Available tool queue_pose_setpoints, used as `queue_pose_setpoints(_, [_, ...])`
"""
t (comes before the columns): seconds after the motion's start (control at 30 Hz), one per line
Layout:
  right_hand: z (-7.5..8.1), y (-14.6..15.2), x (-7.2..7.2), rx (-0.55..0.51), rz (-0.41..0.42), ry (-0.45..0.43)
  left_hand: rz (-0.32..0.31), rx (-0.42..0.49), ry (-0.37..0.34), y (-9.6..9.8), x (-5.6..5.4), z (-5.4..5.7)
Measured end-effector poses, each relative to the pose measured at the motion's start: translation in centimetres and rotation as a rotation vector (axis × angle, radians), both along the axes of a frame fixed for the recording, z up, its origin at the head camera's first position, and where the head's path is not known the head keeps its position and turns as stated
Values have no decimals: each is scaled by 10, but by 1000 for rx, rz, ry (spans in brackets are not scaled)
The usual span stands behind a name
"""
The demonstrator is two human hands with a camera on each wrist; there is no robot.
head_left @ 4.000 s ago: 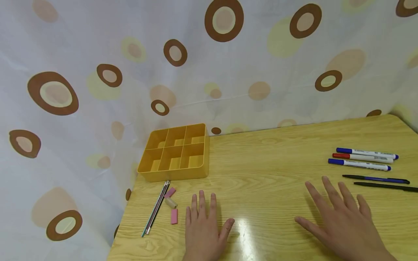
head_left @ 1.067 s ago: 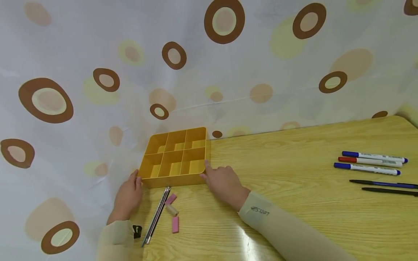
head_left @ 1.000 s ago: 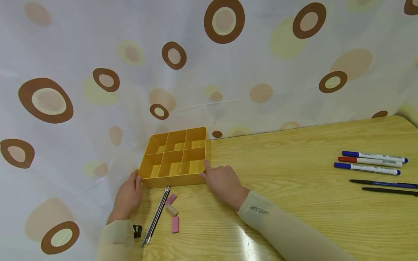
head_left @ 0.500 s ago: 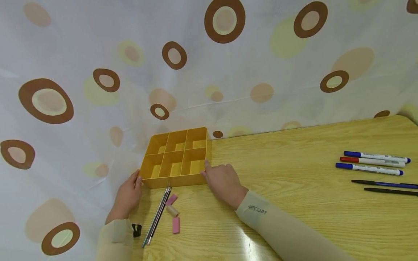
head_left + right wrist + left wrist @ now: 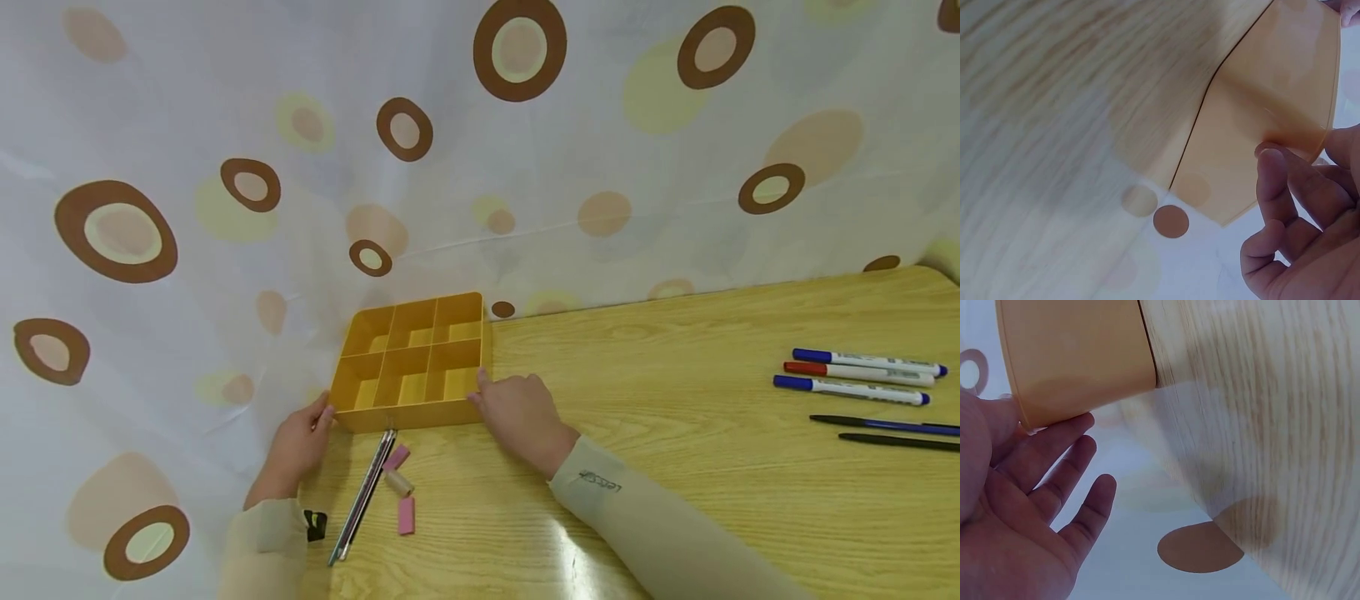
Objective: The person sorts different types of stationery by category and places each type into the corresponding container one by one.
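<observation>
A yellow six-compartment organizer tray [image 5: 397, 414] stands on the wooden table at the back left, its compartments bare. My left hand [image 5: 296, 446] holds its front left corner. In the left wrist view, the thumb is at the rim and the fingers lie along the outer wall. The front right corner is held by my right hand [image 5: 521, 421], thumb at the rim and bent fingers against the side wall [image 5: 1254, 119]. In front of the tray lie thin pencils [image 5: 363, 496], two pink erasers [image 5: 406, 516] and a small tan cylinder-like piece [image 5: 399, 483].
Three markers [image 5: 851, 390], two with blue caps and one red, lie at the right, with two dark pens [image 5: 885, 423] nearer. A spotted curtain [image 5: 585, 150] hangs close behind the table and along its left side.
Four seconds ago both hands were spread flat over the table, apart from the tray. They have since reached the tray's front corners. In the last half second the tray shifts slightly right.
</observation>
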State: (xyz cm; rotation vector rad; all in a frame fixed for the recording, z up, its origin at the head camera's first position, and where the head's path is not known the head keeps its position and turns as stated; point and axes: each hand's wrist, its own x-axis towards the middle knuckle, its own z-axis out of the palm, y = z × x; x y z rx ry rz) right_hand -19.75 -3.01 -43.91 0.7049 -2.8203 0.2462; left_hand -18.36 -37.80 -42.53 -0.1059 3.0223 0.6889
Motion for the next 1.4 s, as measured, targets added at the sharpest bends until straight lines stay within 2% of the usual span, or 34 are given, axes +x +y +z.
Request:
queue_pose_setpoints(0.17, [-1,11,2,9,-10,13,-24,21,31,8,2,-2])
queue_pose_setpoints(0.53, [5,39,3,20,-20,-87,-74,6,60,33,5,1])
queue_pose_setpoints(0.9, [4,60,6,-20,-15,-58,-93,41,88,46,7,-4])
queue_pose_setpoints(1.13, [0,68,5,-69,-39,-113,-104,66,76,51,8,-8])
queue_pose_setpoints(1.4, [-1,77,6,-61,-46,-84,-105,56,56,60,7,-8])
